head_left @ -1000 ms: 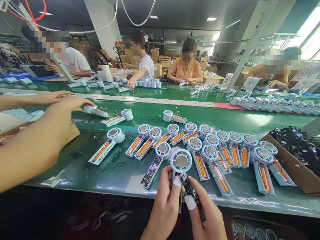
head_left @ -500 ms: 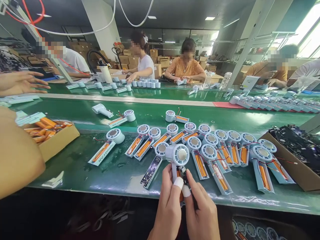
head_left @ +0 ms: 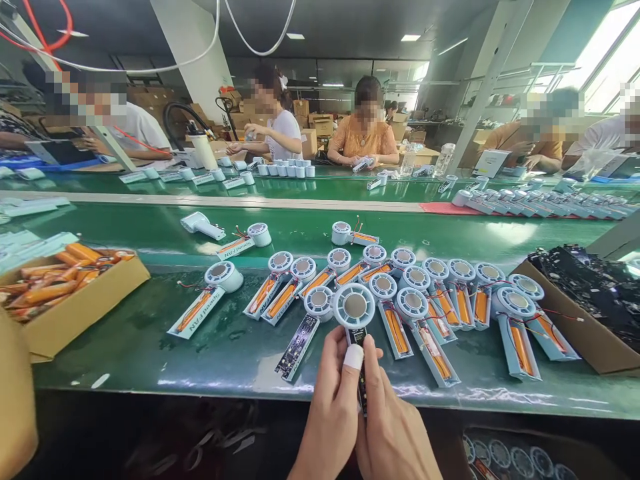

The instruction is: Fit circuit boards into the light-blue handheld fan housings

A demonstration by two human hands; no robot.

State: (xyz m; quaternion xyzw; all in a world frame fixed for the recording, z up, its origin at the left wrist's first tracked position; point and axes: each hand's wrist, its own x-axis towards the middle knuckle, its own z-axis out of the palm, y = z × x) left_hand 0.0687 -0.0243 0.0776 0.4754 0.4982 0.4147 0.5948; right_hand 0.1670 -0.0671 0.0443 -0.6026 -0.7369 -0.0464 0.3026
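Both my hands hold one small handheld fan [head_left: 354, 305], its round head facing up above my fingertips. A dark circuit board [head_left: 357, 337] lies along its handle, partly covered by my fingers. My left hand [head_left: 333, 400] wraps the handle from the left, its white-covered thumb on the board. My right hand [head_left: 393, 413] closes on the other side, index finger along the board's edge; its thumb is hidden. Just left of them lies another fan with an exposed circuit board [head_left: 298, 347]. To the right sit several fans with orange batteries [head_left: 399, 330] in open handles.
A cardboard box of orange batteries [head_left: 85, 303] stands at left, a box of dark circuit boards [head_left: 590, 300] at right. Another person's arm [head_left: 15, 393] enters at the left edge. Across the green bench [head_left: 150, 363], several people sit working beyond a raised strip [head_left: 250, 201].
The circuit board, tilted at the handle before, now lies along it. The fan head has turned to face upward. The other person's hand at left has left the view. The view has shifted slightly.
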